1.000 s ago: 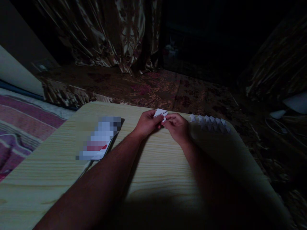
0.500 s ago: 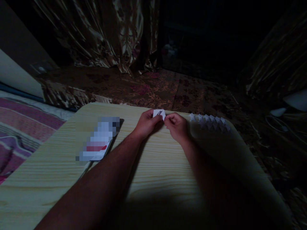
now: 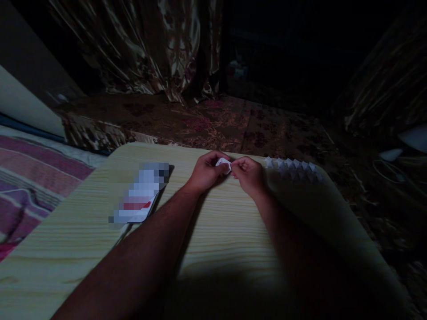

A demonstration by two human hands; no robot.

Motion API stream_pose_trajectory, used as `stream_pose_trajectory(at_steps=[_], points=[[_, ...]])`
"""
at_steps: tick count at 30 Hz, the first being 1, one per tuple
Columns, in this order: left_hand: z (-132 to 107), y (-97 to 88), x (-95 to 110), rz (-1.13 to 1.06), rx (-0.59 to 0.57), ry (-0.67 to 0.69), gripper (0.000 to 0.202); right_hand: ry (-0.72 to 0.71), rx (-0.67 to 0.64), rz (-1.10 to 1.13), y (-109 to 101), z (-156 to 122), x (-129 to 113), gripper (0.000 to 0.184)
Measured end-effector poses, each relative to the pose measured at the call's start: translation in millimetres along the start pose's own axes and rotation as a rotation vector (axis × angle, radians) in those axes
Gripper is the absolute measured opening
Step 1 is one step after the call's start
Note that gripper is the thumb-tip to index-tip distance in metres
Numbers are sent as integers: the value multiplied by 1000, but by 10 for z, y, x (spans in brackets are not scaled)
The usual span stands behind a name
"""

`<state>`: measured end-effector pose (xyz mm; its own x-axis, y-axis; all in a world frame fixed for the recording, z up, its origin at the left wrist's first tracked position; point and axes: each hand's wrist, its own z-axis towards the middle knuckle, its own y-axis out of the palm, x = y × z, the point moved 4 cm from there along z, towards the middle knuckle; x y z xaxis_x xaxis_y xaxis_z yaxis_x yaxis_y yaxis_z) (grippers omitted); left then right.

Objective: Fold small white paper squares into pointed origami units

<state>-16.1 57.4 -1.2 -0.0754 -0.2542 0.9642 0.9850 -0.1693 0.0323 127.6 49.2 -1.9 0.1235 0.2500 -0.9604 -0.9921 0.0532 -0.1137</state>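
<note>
A small folded white paper [image 3: 223, 164] is between my hands, just above the far edge of the wooden table [image 3: 227, 222]. My left hand [image 3: 207, 170] is closed on it, with the thumb across its front. From the other side, my right hand [image 3: 247, 172] pinches the paper's right edge with thumb and index finger. Several folded white paper pieces [image 3: 293, 169], pointed like stars, stand in rows to the right of my right hand. The fingers behind the paper are partly hidden.
A phone with a blurred screen [image 3: 142, 195] lies on the table to the left, a cable [image 3: 122, 234] running from its lower end. Striped bedding [image 3: 30, 173] is at the far left. Beyond the table are a patterned cloth-covered ledge [image 3: 200, 122] and curtains [image 3: 180, 49].
The paper has turned in my left hand and shows a different, more rounded outline. My left fingers have curled over its top, and my right fingertips have closed in on its edge.
</note>
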Motion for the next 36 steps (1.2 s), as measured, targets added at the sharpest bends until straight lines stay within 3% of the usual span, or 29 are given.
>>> stream_pose_trajectory(at_steps=[6,22,36], points=[[-16,34,47,-104,6,12,33,6,7,17,-8,5,-8,19],[-27,6,66,48,128,-37,23,62,-46,132,15,5,1,20],[-21,12,37,38,103,-18,26,74,-14,116,5,3,18,22]])
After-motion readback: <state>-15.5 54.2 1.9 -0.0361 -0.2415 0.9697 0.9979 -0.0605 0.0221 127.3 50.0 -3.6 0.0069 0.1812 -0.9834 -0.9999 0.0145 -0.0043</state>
